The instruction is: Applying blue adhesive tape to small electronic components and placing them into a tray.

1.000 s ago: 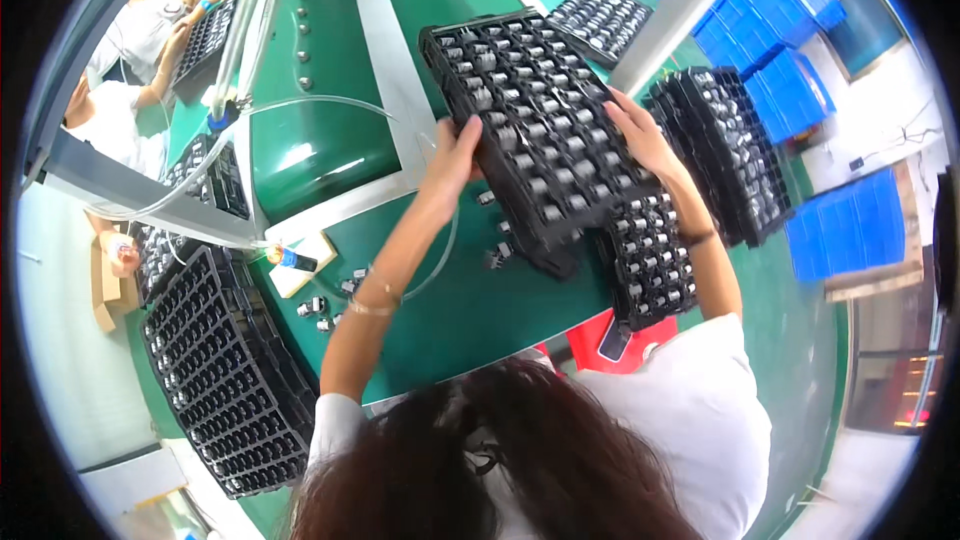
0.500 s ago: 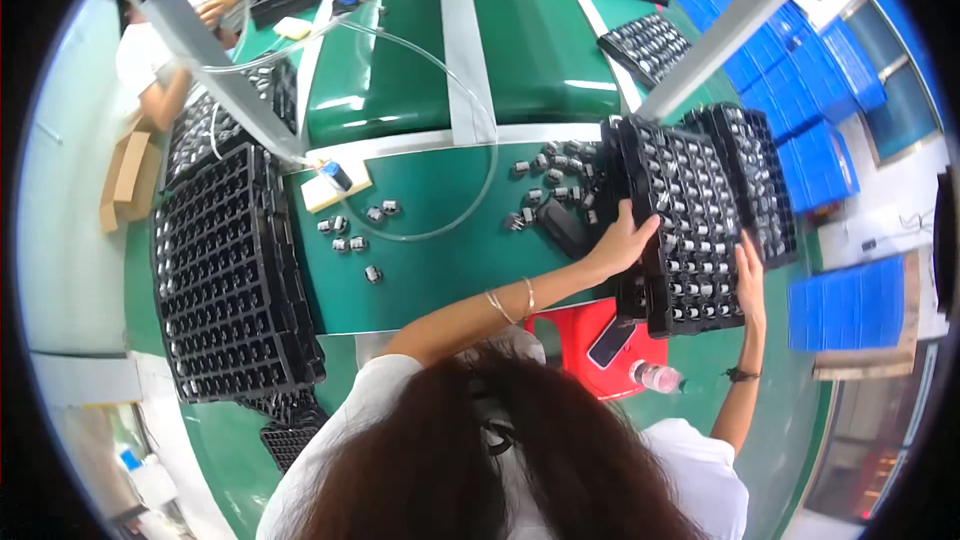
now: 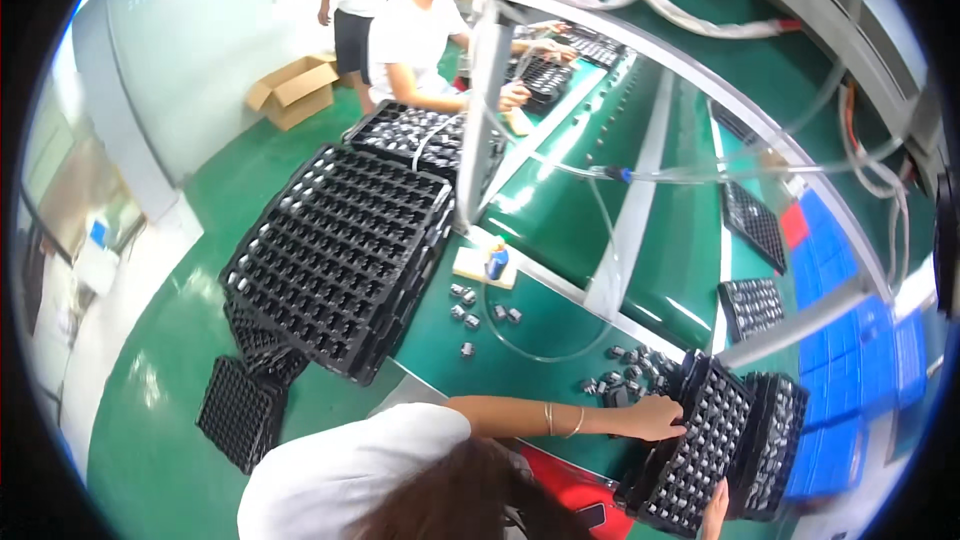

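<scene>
My left hand is closed on the left edge of a black tray at the lower right. Rows of small silver-and-black cylindrical parts fill this tray's pockets. At its near right edge, my right hand grips it too; only some of its fingers show. Black tray edges are visible under it, but I cannot tell whether it rests on them. To its right stands another filled black tray. Just beyond my left hand, loose small metal parts lie scattered on the green tabletop.
Large black trays are stacked on the left, with more trays lower down. A yellow pad holds a small blue bottle. A metal frame and clear tubing cross above the bench. A co-worker sits beyond; blue bins stand right.
The view has swung left, so the bench and trays appear lower and farther right, and more of the co-workers shows. Both my hands are still on the filled tray.
</scene>
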{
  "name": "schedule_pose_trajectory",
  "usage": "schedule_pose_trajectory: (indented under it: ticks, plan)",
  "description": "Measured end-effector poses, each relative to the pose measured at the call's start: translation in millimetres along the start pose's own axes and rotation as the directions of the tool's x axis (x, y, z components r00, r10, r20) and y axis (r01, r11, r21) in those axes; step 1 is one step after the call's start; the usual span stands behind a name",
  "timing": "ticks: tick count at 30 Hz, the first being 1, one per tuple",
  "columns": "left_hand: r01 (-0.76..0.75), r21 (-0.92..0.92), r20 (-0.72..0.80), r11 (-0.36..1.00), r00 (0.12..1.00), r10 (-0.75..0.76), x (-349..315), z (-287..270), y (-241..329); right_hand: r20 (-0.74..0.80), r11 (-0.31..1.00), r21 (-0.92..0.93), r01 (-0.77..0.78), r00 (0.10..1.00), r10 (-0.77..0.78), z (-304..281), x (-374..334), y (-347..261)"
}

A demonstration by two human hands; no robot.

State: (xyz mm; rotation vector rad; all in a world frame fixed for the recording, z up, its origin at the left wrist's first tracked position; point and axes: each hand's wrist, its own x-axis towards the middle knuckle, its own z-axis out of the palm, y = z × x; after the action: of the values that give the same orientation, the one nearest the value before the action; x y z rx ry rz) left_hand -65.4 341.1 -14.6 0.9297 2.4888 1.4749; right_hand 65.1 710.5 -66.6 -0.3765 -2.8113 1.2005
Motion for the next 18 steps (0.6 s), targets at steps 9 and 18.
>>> schedule_pose_trajectory:
  ticks: [9, 18]
  plan:
    - [0.006, -0.162, -0.062, 0.987, 0.998, -0.016, -135.4, -202.1, 43.3, -0.605, 0.914, 0.139, 0.381, 0.764, -0.227, 91.9, -42.6, -256.3]
    - [0.228, -0.464, -0.572, 0.856, 0.66, -0.486, -277.5, -288.6, -9.6, 0.173, 0.751, 0.464, 0.469, 0.784, -0.597, 360.5, 52.4, -423.7]
